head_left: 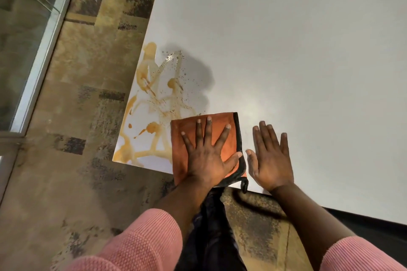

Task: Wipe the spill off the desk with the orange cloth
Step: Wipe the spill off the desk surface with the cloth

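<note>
The folded orange cloth [184, 124], edged in black, lies flat at the near edge of the white desk [297, 46]. My left hand [207, 156] presses down flat on it with fingers spread. A brown-orange spill [154, 97] of streaks, puddles and dark specks covers the desk's left corner, just left of and beyond the cloth; the cloth's far left corner touches its edge. To the right of the cloth, my right hand [272, 160] rests palm down on the bare desk, holding nothing.
The desk's left edge [141, 50] drops to a patterned brown carpet [77, 94]. A glass partition with a metal frame [39, 61] stands at far left. My pink sleeves and dark trousers fill the bottom of the view.
</note>
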Tool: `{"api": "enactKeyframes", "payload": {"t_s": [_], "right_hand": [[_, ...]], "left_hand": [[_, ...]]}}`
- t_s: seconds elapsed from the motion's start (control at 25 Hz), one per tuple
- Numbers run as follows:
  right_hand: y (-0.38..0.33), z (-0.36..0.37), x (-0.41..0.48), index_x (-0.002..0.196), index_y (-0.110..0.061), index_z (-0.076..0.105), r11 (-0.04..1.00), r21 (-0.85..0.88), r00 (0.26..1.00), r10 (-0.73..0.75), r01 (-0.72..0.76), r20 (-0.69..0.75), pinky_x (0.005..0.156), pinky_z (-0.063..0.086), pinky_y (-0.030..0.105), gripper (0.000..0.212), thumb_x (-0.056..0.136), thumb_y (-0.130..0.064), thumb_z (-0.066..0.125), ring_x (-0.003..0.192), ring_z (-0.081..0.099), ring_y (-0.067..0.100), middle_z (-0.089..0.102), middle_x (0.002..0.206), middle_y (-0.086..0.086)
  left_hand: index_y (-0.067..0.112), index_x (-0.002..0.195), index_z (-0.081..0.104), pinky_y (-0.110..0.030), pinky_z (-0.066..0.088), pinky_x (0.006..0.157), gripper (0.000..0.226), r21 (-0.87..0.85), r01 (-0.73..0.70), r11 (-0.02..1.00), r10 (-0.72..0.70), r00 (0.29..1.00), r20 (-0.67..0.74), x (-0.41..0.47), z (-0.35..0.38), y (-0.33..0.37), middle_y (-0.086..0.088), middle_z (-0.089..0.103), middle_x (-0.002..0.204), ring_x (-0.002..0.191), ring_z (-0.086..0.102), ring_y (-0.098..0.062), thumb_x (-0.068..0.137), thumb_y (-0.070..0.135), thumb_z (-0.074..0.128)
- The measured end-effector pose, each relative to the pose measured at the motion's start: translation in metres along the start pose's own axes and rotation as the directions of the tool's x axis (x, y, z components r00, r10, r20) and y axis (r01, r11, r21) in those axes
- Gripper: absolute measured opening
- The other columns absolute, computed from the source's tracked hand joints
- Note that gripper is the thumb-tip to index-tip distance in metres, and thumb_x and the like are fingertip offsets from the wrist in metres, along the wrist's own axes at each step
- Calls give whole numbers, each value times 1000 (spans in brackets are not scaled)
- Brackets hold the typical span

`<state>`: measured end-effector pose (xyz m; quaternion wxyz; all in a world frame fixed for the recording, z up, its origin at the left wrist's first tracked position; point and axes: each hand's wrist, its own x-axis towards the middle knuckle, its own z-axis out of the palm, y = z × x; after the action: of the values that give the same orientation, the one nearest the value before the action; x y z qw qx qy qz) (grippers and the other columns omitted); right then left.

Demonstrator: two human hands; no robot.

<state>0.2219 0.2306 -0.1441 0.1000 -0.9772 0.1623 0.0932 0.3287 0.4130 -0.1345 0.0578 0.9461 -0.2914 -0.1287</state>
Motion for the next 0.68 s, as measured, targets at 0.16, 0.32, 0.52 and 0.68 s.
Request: {"api": "enactKeyframes", "payload": {"t_s": [0.16,0.32,0.52,0.68], "right_hand": [[-1,0,-1,165,-16,10,1000,-10,1000,-7,6,-12,128,2,56,67,107,-47,24,161,-1,22,4,174,7],[-1,1,-1,165,-16,7,1000,-18,1000,-6,6,-8,128,1,56,67,108,-46,22,160,-5,21,1,174,6],[1,4,-1,166,-18,5,1000,-27,999,-12,11,-32,128,0,54,66,107,-47,20,160,-6,20,0,174,4],[2,6,-1,166,-19,7,1000,-7,999,-17,17,-51,128,1,54,67,107,-47,22,160,-3,20,2,174,4]], "left_hand": [[45,161,6,-80,4,114,73,3,12,1000,-12,1000,-16,10,-1,4,-15,6,172,158,1,-42,96,76,19],[44,161,2,-79,3,113,70,25,-11,1000,11,1000,-14,23,-1,7,-17,0,172,157,-5,-43,99,70,17],[44,161,7,-79,8,113,65,42,-146,988,146,989,-13,28,2,8,-12,5,173,157,0,-43,101,64,22],[45,160,14,-78,5,115,61,29,-247,969,248,969,-19,9,6,5,-8,7,173,158,0,-42,102,63,23]]}}
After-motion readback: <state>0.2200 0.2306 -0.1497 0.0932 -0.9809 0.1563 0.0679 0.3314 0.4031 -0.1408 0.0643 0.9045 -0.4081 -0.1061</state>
